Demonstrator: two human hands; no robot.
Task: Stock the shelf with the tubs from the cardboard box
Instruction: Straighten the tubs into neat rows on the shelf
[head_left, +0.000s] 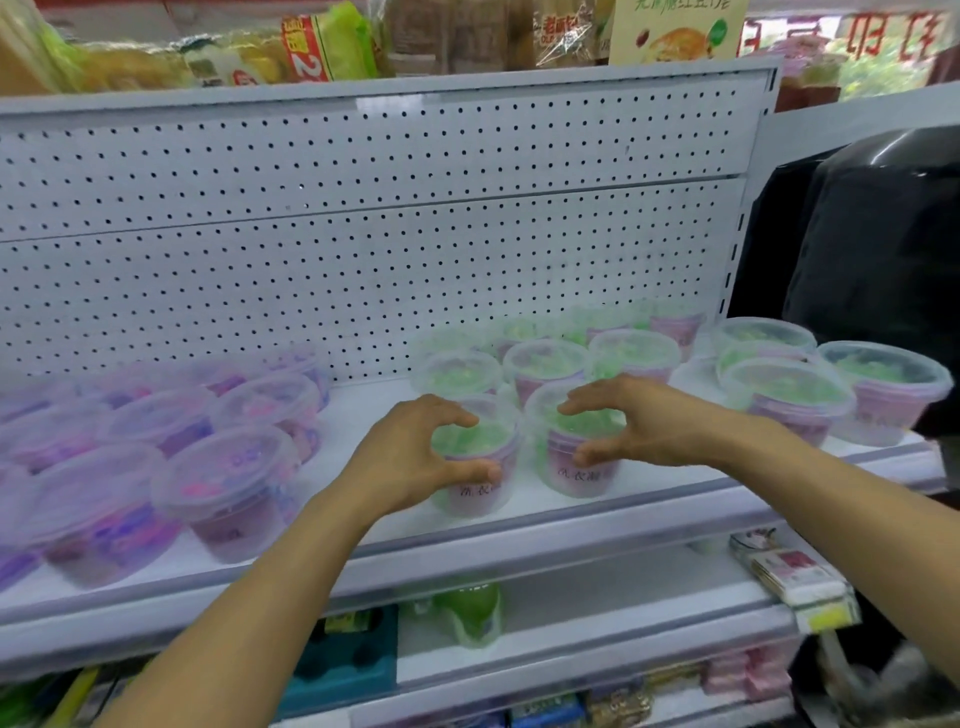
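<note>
Two clear tubs with green contents stand side by side at the front of the white shelf (519, 514). My left hand (410, 457) curls round the left tub (480, 452), fingers over its lid and thumb on its front wall. My right hand (639, 421) holds the right tub (571, 467) the same way from its right side. Behind them stand several more green tubs (545, 364). The cardboard box is out of view.
Several tubs with purple contents (228, 488) fill the shelf's left part. More green tubs (789, 389) sit at the right end beside a black bag (883, 249). A pegboard back panel (363, 234) rises behind. Lower shelves hold a green bottle (472, 613) and packets.
</note>
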